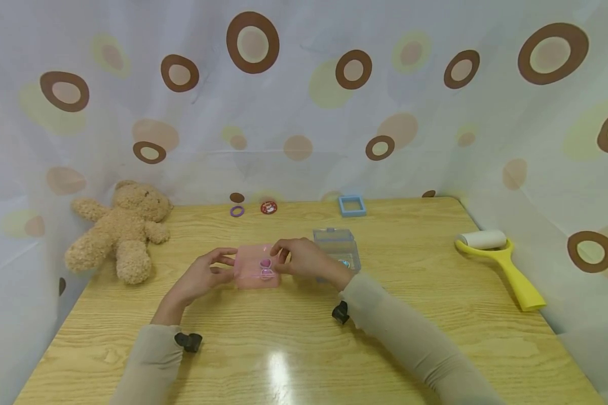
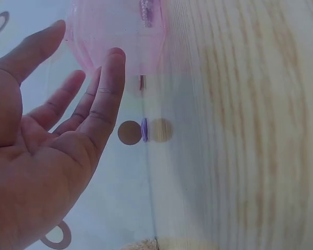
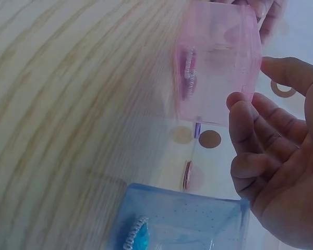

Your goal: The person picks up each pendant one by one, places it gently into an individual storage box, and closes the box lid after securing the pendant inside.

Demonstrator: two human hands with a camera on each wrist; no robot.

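A see-through pink box (image 1: 243, 275) lies on the table in front of me, with a purple piece edged in clear beads (image 3: 189, 73) inside. My left hand (image 1: 202, 275) is at the box's left side, fingers spread and fingertips right at its wall. On the opposite side, my right hand (image 1: 304, 260) bends over the box, with thumb and fingertips at its top edge. Just right of it a see-through blue box (image 1: 334, 247) stands with its lid raised. It contains a teal piece with a beaded rim (image 3: 140, 237); my right forearm partly covers this box.
A teddy bear (image 1: 124, 230) sits at the left edge. Along the back lie a purple ring (image 1: 231, 214), a red round badge (image 1: 268, 207) and a light-blue square frame (image 1: 353, 213). On the right is a yellow-handled lint roller (image 1: 517, 278). A dotted curtain (image 1: 304, 112) surrounds the table.
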